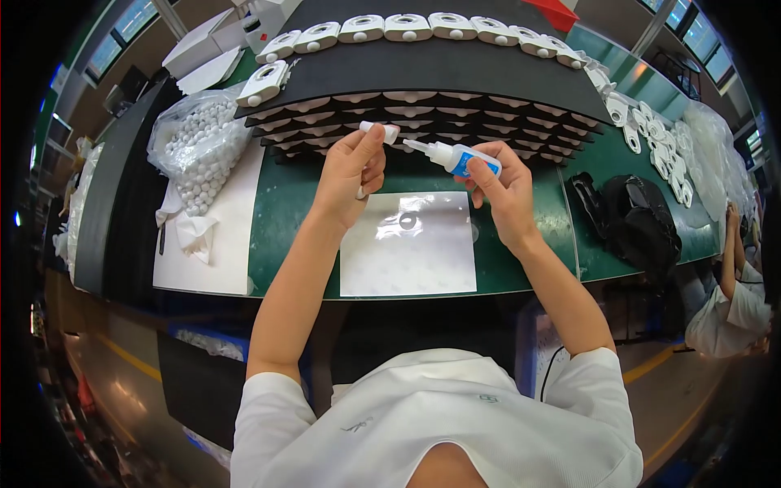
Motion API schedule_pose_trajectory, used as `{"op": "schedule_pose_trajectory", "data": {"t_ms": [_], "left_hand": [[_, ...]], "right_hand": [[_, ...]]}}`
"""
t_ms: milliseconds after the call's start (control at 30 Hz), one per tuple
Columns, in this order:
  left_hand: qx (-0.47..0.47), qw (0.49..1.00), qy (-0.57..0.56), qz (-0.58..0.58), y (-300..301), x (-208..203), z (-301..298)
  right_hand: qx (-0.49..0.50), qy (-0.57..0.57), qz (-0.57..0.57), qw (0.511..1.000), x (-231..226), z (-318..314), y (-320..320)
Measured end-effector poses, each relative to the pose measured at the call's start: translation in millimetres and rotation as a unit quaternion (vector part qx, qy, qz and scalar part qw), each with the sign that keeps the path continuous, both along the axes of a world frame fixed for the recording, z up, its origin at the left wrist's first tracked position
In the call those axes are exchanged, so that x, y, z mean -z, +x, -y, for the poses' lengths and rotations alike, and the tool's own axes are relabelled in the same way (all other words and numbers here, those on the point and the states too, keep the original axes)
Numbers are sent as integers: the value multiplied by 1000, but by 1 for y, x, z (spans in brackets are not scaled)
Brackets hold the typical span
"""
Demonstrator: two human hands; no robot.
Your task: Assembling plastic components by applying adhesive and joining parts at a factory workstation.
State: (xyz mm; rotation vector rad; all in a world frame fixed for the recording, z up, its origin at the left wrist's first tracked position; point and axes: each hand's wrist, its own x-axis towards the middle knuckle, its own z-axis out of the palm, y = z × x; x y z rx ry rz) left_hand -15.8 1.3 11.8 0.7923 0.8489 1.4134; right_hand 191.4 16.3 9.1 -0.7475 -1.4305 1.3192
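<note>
The scene is viewed from head height through a wide fisheye lens, tilted downward and forward. The shirt is caught close at the lower edge; the left hand and right hand are framed farther out, above the bench.

Blue-and-white bottle, white piece

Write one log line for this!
left hand: holding white piece | right hand: holding bottle | bottle tip: toward piece | white sheet: on table
</note>
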Motion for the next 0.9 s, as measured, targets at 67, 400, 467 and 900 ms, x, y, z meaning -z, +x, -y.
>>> {"op": "schedule_pose_trajectory", "data": {"t_ms": [67,400,467,900], "left_hand": [[7,1000,-11,-3,0,0,1],[0,981,58,-183,21,-2,10],[14,978,101,-183,23,-2,10],[-75,914,139,-373,-50,-65,93]], "right_hand": [[7,0,5,1000,0,0,-1],[18,120,66,990,2,4,2],[-134,-81,24,987,-3,2,8],[-310,-241,-69,917,-9,7,15]]}}
